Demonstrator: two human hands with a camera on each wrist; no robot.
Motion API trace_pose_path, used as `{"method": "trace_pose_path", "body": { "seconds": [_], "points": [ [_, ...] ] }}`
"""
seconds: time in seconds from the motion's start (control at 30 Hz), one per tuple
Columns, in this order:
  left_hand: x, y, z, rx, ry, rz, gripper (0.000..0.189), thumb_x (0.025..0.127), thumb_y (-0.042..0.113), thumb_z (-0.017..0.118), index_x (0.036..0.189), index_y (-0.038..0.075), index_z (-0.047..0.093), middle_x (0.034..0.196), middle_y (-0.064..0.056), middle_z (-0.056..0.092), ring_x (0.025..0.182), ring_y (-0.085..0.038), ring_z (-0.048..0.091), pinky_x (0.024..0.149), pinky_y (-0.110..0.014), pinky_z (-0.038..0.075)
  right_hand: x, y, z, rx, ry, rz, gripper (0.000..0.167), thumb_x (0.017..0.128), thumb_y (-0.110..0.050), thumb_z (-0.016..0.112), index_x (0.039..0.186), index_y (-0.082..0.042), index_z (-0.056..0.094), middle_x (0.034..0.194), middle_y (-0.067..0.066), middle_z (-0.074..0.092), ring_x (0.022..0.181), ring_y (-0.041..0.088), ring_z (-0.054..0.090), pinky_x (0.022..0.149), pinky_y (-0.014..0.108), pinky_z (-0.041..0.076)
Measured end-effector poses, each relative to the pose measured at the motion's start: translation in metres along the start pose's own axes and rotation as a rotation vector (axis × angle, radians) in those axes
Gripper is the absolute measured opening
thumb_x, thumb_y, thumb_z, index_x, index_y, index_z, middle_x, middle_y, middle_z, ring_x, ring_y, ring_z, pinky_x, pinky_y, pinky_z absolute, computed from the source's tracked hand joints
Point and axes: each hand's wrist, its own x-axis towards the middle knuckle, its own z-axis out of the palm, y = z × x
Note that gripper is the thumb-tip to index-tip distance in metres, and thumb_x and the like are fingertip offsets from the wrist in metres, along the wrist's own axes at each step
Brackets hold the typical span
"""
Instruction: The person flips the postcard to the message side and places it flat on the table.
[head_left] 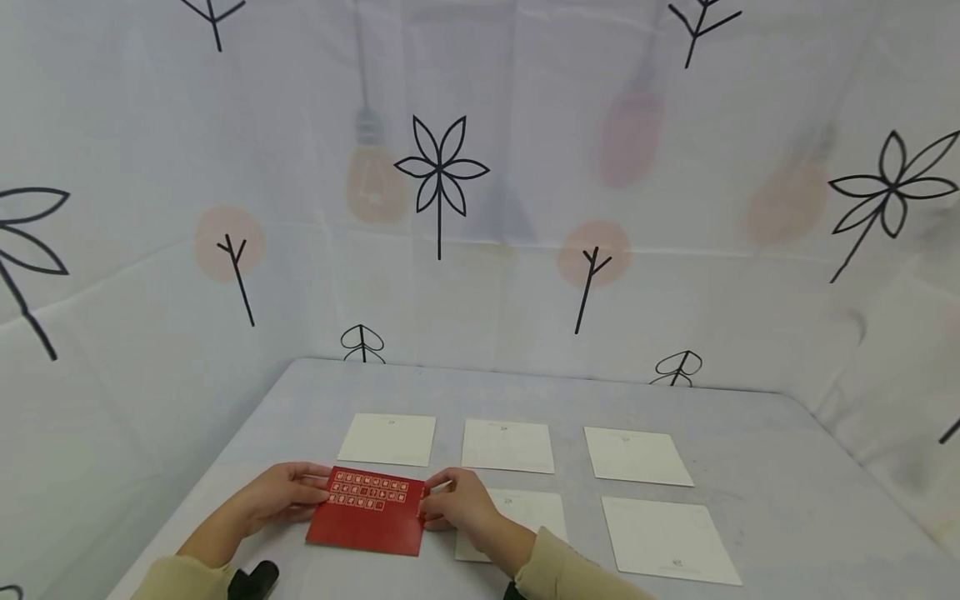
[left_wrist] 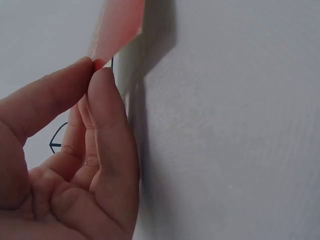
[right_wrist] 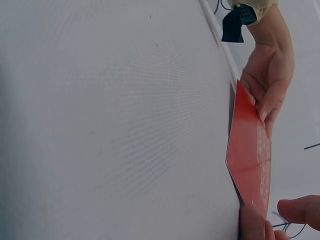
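Note:
A red card [head_left: 367, 525] with rows of small white-outlined squares lies between my two hands, close over the white table at the left; its underside looks pale in the left wrist view. With thumb and forefinger my left hand [head_left: 279, 496] pinches the card's left edge. At the opposite edge is my right hand [head_left: 461, 504]; its fingers touch the card, while the thumb [right_wrist: 300, 210] stands apart from the card's face in the right wrist view. Beneath my right hand, a white card [head_left: 536, 508] is partly covered.
Several more white cards lie flat: one at back left [head_left: 387, 440], one at back middle [head_left: 507, 446], one at back right [head_left: 637, 456] and one at front right [head_left: 670, 540]. A patterned white cloth [head_left: 487, 317] hangs behind the table and along its sides.

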Motion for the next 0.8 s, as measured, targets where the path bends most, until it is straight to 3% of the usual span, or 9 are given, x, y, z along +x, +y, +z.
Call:
{"method": "trace_pose_path", "body": {
  "seconds": [0.37,0.6,0.8],
  "points": [
    [-0.0019,0.004,-0.0004,0.009,-0.017,-0.011,0.04,0.083,0.002,0.066,0.118,-0.011,0.051,0.094,-0.01,0.065,0.081,-0.022,0.064,0.069,-0.033,0.056,0.0018,0.0009,-0.0014,0.017,-0.001,0.0,0.024,0.085,-0.005,0.064,0.103,0.004,0.052,0.072,0.01,0.064,0.058,0.018,0.065,0.056,0.029,0.055],
    [-0.0003,0.0023,-0.0015,0.0,-0.022,-0.004,0.041,0.084,0.003,0.067,0.118,-0.012,0.05,0.093,-0.01,0.065,0.081,-0.022,0.064,0.07,-0.034,0.055,0.0016,0.0028,-0.0024,-0.004,-0.041,0.008,0.01,0.086,-0.006,0.063,0.091,0.002,0.059,0.072,0.011,0.064,0.056,0.018,0.064,0.055,0.03,0.055],
    [-0.0009,0.0017,-0.004,0.0,-0.047,0.011,0.042,0.084,0.009,0.068,0.117,-0.012,0.052,0.093,-0.01,0.065,0.082,-0.022,0.063,0.072,-0.034,0.055,0.0,0.0027,-0.0026,-0.027,-0.05,0.013,0.01,0.087,-0.01,0.064,0.085,0.0,0.065,0.066,0.01,0.063,0.05,0.014,0.062,0.052,0.027,0.054]
  ]
}}
